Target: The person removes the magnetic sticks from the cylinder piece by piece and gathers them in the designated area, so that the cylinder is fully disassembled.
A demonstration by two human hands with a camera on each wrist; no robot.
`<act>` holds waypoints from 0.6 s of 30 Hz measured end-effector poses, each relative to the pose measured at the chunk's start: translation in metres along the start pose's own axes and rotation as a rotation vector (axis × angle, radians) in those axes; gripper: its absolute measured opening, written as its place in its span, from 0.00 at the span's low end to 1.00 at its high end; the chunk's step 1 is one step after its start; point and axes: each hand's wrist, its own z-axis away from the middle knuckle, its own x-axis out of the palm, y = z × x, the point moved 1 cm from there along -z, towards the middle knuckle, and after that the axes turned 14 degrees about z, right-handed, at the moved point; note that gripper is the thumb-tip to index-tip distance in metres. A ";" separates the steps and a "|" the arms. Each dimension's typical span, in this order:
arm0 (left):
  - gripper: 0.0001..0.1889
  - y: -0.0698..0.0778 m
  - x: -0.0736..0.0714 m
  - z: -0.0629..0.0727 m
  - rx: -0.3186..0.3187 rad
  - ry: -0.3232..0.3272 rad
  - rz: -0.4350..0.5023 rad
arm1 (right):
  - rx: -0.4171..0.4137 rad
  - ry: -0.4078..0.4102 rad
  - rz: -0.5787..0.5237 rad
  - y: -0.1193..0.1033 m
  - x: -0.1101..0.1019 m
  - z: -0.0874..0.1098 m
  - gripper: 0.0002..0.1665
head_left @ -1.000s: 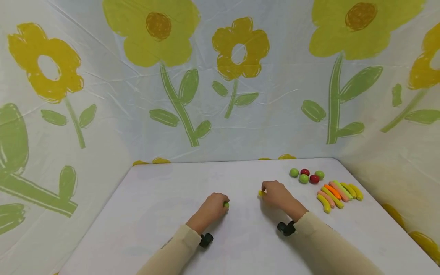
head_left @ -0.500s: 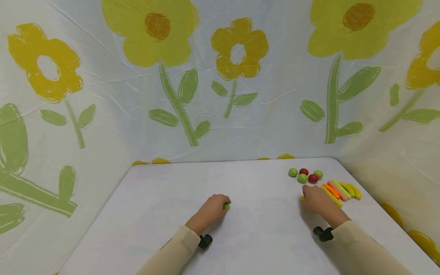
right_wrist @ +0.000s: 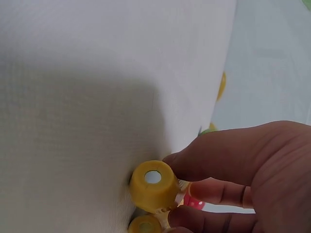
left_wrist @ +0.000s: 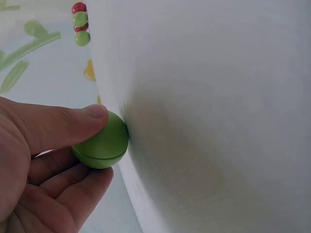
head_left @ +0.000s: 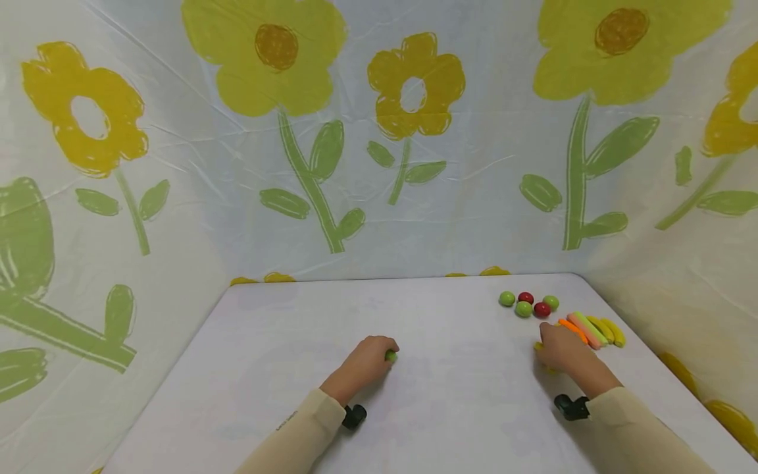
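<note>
My left hand point(head_left: 368, 362) pinches a small green ball point(left_wrist: 109, 138) between thumb and fingers, low over the white table. A seam line runs round the ball in the left wrist view. At the left end of a row of toy fruit and sticks, my right hand point(head_left: 567, 352) grips a yellow toy banana point(right_wrist: 155, 195) by its sides, down at the tabletop. The banana's blunt end, with a pale round spot, faces the right wrist camera. A second yellow piece point(right_wrist: 145, 226) lies right beside it. In the head view the hand hides much of the row's left part.
Farther right in the row lie an orange stick point(head_left: 573, 330), a pink-and-green stick point(head_left: 587, 329) and yellow toy bananas point(head_left: 614, 332). Behind them sit several green balls point(head_left: 506, 299) and red balls point(head_left: 541, 309). A flowered cloth point(head_left: 474, 224) surrounds the white table point(head_left: 296, 329).
My right hand has carried the yellow toy banana from the middle of the table rightward to the row's left end. The left hand holds the green ball in nearly the same place.
</note>
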 end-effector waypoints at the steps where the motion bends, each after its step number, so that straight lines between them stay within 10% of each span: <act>1: 0.11 0.000 0.000 0.000 -0.001 -0.001 0.003 | 0.004 -0.006 -0.001 0.001 0.000 0.000 0.29; 18: 0.13 -0.002 -0.004 0.001 0.005 0.018 0.053 | -0.074 0.073 0.027 -0.022 -0.007 0.001 0.11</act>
